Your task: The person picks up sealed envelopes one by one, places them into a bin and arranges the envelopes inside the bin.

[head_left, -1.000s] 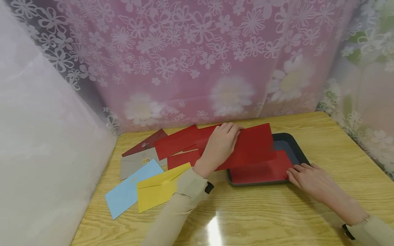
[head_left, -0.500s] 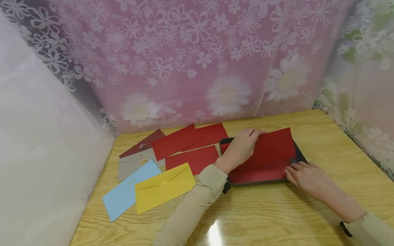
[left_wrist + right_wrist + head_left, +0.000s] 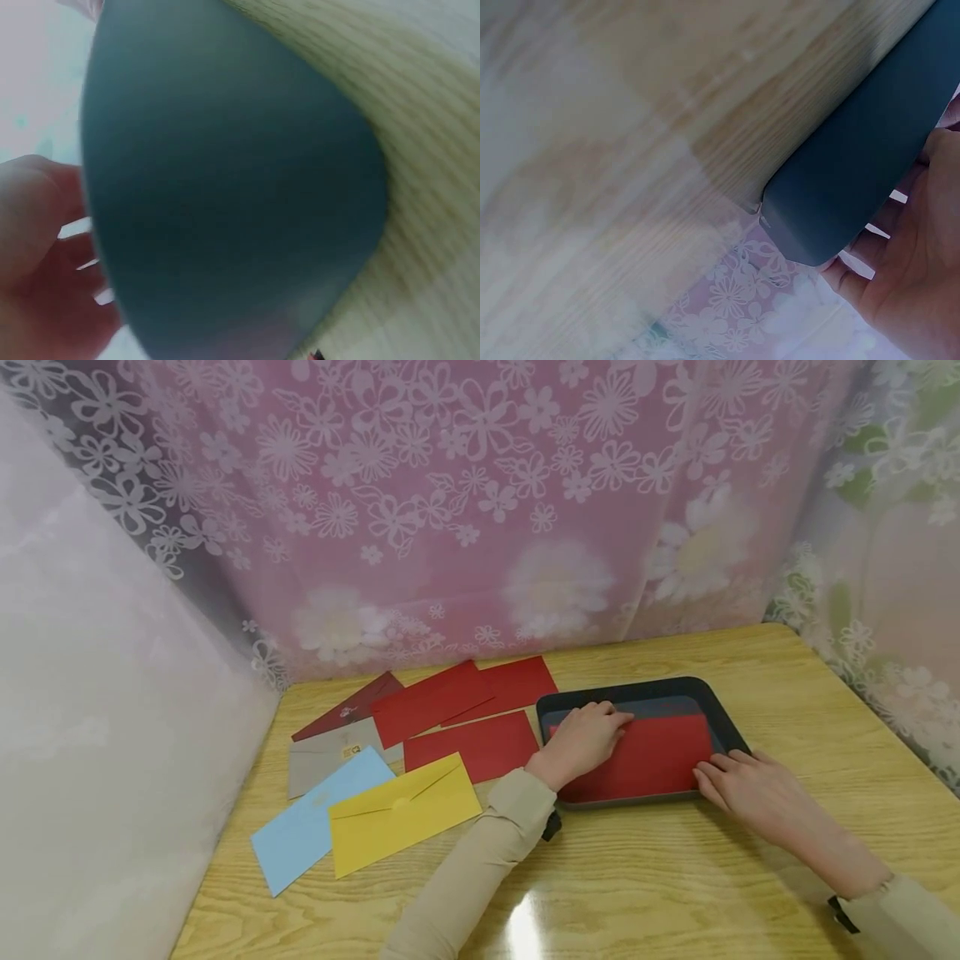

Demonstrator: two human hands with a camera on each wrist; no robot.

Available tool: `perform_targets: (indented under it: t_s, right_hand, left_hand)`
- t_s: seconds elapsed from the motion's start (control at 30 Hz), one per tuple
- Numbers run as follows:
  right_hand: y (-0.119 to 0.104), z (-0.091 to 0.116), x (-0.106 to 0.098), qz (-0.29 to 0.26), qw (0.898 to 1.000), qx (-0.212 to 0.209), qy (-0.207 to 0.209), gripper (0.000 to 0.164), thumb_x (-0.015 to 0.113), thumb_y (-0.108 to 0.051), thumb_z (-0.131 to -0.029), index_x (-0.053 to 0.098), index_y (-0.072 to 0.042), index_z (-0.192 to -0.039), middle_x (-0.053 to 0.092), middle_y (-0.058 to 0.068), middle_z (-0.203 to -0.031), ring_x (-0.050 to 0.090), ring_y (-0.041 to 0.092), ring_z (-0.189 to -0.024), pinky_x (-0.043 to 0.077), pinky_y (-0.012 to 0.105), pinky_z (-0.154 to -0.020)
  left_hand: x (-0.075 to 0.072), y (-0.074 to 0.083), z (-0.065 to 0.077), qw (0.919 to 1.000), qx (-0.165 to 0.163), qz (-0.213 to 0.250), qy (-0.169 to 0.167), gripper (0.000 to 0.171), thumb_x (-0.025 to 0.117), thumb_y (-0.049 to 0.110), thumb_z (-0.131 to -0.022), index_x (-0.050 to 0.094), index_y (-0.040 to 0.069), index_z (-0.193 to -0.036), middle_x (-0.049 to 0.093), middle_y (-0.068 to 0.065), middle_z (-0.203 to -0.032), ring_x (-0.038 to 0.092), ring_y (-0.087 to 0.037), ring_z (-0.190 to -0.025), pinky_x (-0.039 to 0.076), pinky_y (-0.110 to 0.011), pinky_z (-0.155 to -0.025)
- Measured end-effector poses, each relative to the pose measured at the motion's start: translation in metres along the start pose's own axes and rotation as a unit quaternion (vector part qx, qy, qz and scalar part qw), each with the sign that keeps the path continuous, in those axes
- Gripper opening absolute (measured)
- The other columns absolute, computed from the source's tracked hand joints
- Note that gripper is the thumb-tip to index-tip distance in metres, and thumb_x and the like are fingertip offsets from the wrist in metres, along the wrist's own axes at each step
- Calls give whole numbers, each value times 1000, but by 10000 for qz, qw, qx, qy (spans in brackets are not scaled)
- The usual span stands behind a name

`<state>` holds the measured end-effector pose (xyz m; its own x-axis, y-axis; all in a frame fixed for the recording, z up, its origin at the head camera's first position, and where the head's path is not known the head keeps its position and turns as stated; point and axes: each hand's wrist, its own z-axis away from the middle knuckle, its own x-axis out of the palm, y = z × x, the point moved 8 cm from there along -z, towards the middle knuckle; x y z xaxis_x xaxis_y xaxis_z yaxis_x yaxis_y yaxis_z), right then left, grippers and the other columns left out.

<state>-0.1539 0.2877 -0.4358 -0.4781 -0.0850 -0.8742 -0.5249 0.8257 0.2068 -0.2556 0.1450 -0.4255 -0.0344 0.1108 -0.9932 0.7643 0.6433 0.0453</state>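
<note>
Left hand [image 3: 583, 742] over the left part of the tray [image 3: 712, 703], fingers bent and touching the top red envelope [image 3: 663, 756]; can't tell from here whether it pinches it. That envelope lies in the tray, along the near wall, strip of dark bottom showing behind. Right hand [image 3: 753, 789] grips the tray's rim at the near right corner. Tray's flat on the wood table [image 3: 675, 893]. Left of it, loose spread: front red one [image 3: 474, 746] just beside the tray, middle red one [image 3: 431, 702] overlapping back red one [image 3: 522, 685], maroon one [image 3: 347, 714] and grey one [image 3: 318, 766]. Yellow one [image 3: 405, 818] overlaps front red one and blue one [image 3: 303, 828]; blue one overlaps grey one. Flowered pink curtain [image 3: 450, 527] behind. Beige sleeves [image 3: 457, 868], both arms.
</note>
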Motion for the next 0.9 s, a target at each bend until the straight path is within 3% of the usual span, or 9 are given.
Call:
perform_targets:
  t_s: [0.07, 0.17, 0.47, 0.67, 0.8, 0.9]
  right_hand:
    - [1, 0, 0, -19, 10000, 34, 10, 76, 16, -46, -112, 77, -5, -94, 70, 8, -86, 65, 30, -75, 54, 52, -68]
    - [1, -1, 0, -18, 9999, 1, 142, 83, 8, -48, -111, 77, -5, -93, 69, 8, -83, 64, 30, -72, 53, 52, -66]
    - [0, -2, -4, -26, 9996, 23, 264, 84, 8, -49, -111, 77, -5, -92, 67, 7, -80, 63, 30, -71, 53, 51, -64]
    - [-2, -2, -4, 34, 9999, -28, 160, 87, 2, -50, -109, 75, -6, -91, 66, 6, -80, 61, 30, -71, 52, 50, -64]
    - [-3, -2, -3, 52, 9999, -107, 122, 87, 1, -49, -109, 75, -5, -92, 66, 7, -81, 61, 30, -71, 51, 48, -62]
    - [-3, -1, -3, 11, 9998, -109, 182, 86, 3, -48, -110, 74, -4, -92, 66, 7, -81, 61, 30, -70, 51, 48, -61]
  left_hand:
    - [2, -4, 3, 9999, -99, 5, -120, 37, 52, 31, -107, 60, 23, -143, 63, 4, -131, 61, -9, -115, 50, -19, -90]
    - [-3, -10, 10, 9995, -296, 18, -125, 35, 53, 32, -107, 63, 23, -139, 63, 4, -132, 61, -9, -117, 50, -21, -93]
    - [-44, -37, 48, 9913, -729, 354, 1042, 24, 58, 28, -105, 71, 23, -124, 68, 6, -118, 66, -8, -99, 54, -21, -79]
    - [-60, -71, 91, 9796, -1048, 477, 1645, 20, 61, 26, -104, 74, 21, -117, 70, 4, -109, 62, -9, -79, 49, -19, -63]
    - [-63, -103, 126, 9710, -1444, 594, 1811, 18, 64, 24, -101, 74, 18, -115, 71, 2, -105, 57, -11, -67, 45, -20, -56]
    - [-64, -128, 155, 9637, -1787, 774, 1827, 17, 66, 22, -101, 74, 16, -114, 72, -1, -106, 61, -14, -69, 50, -24, -58]
